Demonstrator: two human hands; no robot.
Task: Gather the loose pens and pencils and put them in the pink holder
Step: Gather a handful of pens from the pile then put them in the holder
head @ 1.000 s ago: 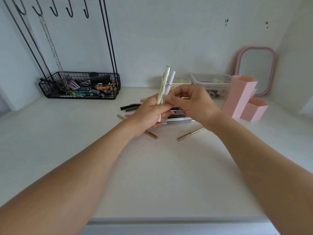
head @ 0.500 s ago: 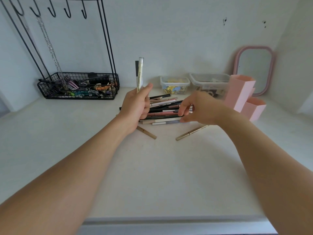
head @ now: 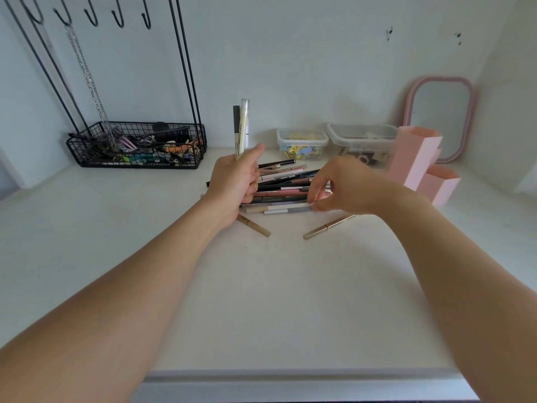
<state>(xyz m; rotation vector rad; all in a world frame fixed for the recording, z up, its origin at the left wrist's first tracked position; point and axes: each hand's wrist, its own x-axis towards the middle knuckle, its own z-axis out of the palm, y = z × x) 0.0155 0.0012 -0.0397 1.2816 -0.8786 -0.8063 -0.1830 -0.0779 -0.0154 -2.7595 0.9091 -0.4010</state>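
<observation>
My left hand [head: 235, 184] grips a small bundle of pens [head: 240, 129] that stand upright above my fist. A pile of loose pens and pencils [head: 283, 187] lies on the white desk between my hands. My right hand [head: 340, 184] reaches down onto the right end of the pile, its thumb and fingertips closing on a grey-and-white pen [head: 287, 211] at the front. Two tan pencils lie apart in front of the pile, one [head: 254, 225] on the left and one [head: 329, 226] on the right. The pink holder [head: 415, 158] stands upright to the right, beyond my right wrist.
A black wire basket [head: 136, 146] of small items sits at the back left under a hook rack [head: 183, 62]. Two clear plastic boxes [head: 302, 144] stand against the back wall. A pink-framed mirror [head: 438, 117] leans behind the holder. The desk's front edge [head: 290, 373] runs below my arms.
My hands have parted: the left moved left and kept the upright pens, while the right dropped from the bundle down to the right end of the pile.
</observation>
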